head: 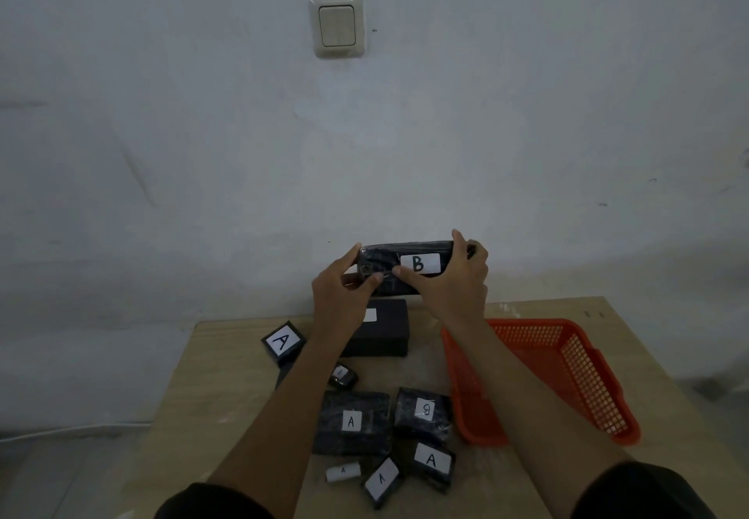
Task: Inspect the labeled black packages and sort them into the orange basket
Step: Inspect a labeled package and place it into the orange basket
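I hold a long black package [387, 261] with a white label "B" up in front of the wall, above the far edge of the table. My left hand [344, 287] grips its left end and my right hand [450, 279] grips its right end. The orange basket [575, 372] stands on the table at the right and looks empty. Several black packages lie below my arms: a large one marked "A" [352, 421], one marked "B" [423, 411], another "A" [431, 462], a small tilted "A" [381, 480] and a cube marked "A" [282, 342].
A bigger black box [385, 330] sits at the back of the wooden table [227, 389], partly behind my left arm. A tiny black package [342, 374] and a small white roll [343, 472] lie among the others. A light switch [337, 24] is on the wall.
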